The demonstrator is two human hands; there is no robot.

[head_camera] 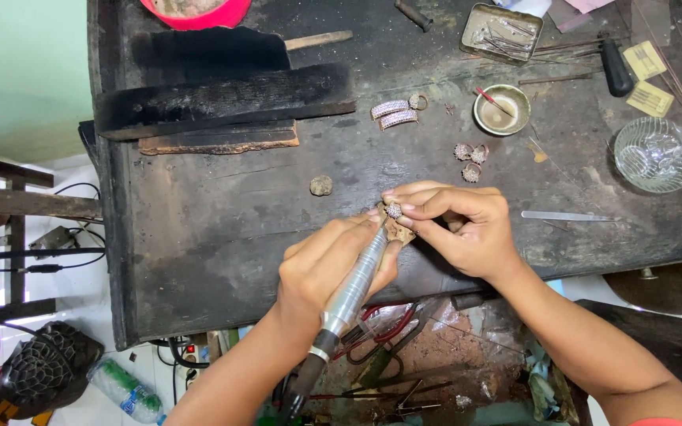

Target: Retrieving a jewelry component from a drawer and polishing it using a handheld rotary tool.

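From the head camera, the left hand [325, 264] grips one silver rotary handpiece [354, 284] like a pen, its tip at one small stone-set jewellery piece [394, 210] pinched between the right hand [459, 229]'s fingertips over the workbench [222, 237]'s front edge. Two curved stone-set bands [394, 113] lie beside one small ring [418, 101]. Three small clustered pieces [470, 160] sit near one brass bowl [501, 110]. One glass dish [656, 155], one metal tin [502, 32] and one pair of tweezers [566, 215] lie further right.
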